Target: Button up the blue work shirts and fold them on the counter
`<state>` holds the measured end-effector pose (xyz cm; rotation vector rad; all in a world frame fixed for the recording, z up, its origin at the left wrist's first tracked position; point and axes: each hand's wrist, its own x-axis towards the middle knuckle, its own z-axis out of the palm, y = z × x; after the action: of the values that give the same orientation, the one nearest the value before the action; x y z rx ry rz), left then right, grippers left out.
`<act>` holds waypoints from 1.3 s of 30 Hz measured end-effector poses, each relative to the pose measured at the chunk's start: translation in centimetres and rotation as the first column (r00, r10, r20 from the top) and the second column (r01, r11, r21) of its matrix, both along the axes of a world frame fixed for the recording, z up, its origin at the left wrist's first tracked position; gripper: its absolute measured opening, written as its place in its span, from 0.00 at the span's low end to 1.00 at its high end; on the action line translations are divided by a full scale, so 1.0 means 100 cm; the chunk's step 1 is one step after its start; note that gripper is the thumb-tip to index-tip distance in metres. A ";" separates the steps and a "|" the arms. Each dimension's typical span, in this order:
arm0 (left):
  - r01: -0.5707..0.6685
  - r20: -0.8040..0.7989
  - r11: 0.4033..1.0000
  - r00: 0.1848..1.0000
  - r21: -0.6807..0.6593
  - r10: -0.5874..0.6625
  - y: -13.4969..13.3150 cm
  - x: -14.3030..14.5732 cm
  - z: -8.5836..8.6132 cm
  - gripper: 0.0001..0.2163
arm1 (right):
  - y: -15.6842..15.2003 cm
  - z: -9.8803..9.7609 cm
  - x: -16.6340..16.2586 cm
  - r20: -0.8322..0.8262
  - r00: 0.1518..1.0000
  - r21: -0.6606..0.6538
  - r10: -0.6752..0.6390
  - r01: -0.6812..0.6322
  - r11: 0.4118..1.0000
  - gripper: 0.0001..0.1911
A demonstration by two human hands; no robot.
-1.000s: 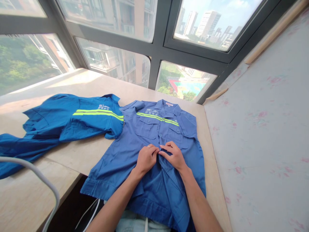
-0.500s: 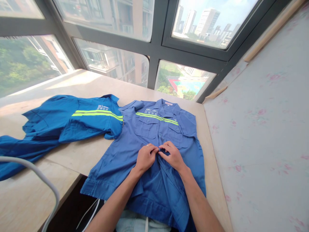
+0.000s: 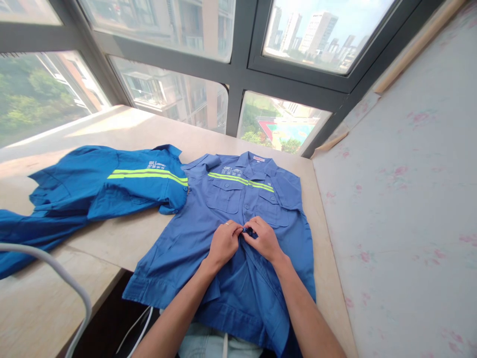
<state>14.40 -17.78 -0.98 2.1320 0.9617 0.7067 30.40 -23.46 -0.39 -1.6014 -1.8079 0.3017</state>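
Observation:
A blue work shirt with short sleeves, two chest pockets and a yellow-green stripe lies front up, its collar toward the window. Its lower part hangs over the near edge onto my lap. My left hand pinches the front placket at mid-shirt between thumb and fingers. Close beside it, my right hand pinches the same placket, a bit of folded cloth between its fingertips. The fingers hide any button at that spot. Buttons show higher up the front, near the pockets.
A second, brighter blue work garment lies crumpled to the left, touching the shirt. A grey-white tube curves across the lower left. White cables hang below the pale sill. Windows stand behind; a flowered wall bounds the right.
The view has shifted very slightly. Both hands stay at the same place on the placket, with only small finger movement.

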 end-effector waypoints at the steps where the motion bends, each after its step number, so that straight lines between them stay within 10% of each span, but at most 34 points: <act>1: -0.009 0.010 1.000 1.000 -0.001 0.009 0.000 0.000 0.000 0.10 | 0.000 0.000 0.000 0.008 1.000 0.003 -0.004 0.004 1.000 0.06; 29: -0.136 0.230 0.962 0.954 -0.238 0.192 0.000 0.001 -0.003 0.02 | 0.000 -0.003 0.001 -0.021 1.000 -0.010 -0.017 0.017 1.000 0.06; 39: -0.170 0.279 0.947 0.928 -0.272 0.246 0.002 0.000 -0.002 0.03 | -0.001 -0.001 0.003 -0.270 0.962 0.020 -0.042 0.049 0.999 0.05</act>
<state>14.40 -17.57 -1.20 1.6599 1.0513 0.9448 30.71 -23.55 -0.44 -1.5011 -1.5587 0.4499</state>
